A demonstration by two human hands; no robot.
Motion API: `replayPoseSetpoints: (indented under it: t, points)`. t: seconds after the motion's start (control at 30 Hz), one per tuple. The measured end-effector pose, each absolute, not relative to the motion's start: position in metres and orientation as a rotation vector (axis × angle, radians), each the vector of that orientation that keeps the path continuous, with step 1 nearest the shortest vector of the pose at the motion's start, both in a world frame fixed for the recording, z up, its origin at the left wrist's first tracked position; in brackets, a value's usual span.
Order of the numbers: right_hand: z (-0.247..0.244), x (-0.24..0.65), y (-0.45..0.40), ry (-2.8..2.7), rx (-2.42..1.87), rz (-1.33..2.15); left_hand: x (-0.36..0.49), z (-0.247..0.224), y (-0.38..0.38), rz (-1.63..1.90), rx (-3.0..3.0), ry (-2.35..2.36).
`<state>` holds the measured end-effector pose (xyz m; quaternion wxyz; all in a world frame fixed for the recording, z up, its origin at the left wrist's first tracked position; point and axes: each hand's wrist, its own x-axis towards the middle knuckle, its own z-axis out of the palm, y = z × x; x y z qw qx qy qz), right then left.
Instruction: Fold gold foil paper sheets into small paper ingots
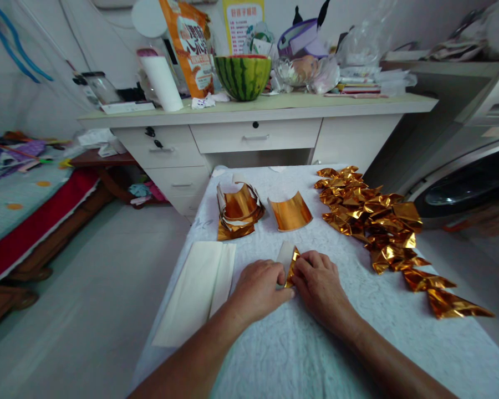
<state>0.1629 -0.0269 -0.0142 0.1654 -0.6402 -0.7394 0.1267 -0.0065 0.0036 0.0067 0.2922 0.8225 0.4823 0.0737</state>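
A small piece of gold foil paper (pixel 291 270), part shiny gold and part whitish, is between my two hands on the cloth-covered table. My left hand (pixel 260 291) is closed at its left edge, fingers curled and thumb stretched along the near end. On the other side, my right hand (pixel 321 285) is closed on the gold part with bent fingers; its fingertips are partly hidden. Beyond my hands lie a curved gold sheet (pixel 291 211) and a stack of curled gold sheets (pixel 239 208). Folded gold foil pieces (pixel 368 213) form a long pile at the right.
Pale folded paper (pixel 195 291) lies left of my left hand on the table (pixel 270 354). Behind stands a white desk (pixel 255 136) with half a watermelon (pixel 243 76), an orange snack bag (pixel 191 50) and a white roll (pixel 163 83). A washing machine (pixel 478 144) is at the right.
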Motion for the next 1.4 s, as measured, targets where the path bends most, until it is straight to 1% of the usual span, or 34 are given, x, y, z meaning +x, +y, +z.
replayPoseSetpoints:
  t: [0.17, 0.6, 0.97, 1.2, 1.4]
  points:
    - [-0.016, 0.164, -0.027, -2.104, -1.801, 0.362, 0.000, 0.008, 0.001, 0.213, 2.224, 1.378]
    - [-0.011, 0.165, -0.027, -2.122, -1.789, 0.402, -0.001, 0.003, 0.002, 0.159, 2.281, 1.368]
    - [-0.015, 0.173, -0.023, -2.097, -1.742, 0.559, 0.000, 0.006, 0.001, 0.155, 2.305, 1.351]
    - [-0.012, 0.175, -0.022, -2.112, -1.732, 0.592, 0.001, 0.006, 0.001, 0.155, 2.292, 1.361]
    - [-0.012, 0.181, -0.027, -2.037, -1.596, 0.627, 0.000, 0.007, 0.003, 0.150, 2.270, 1.350]
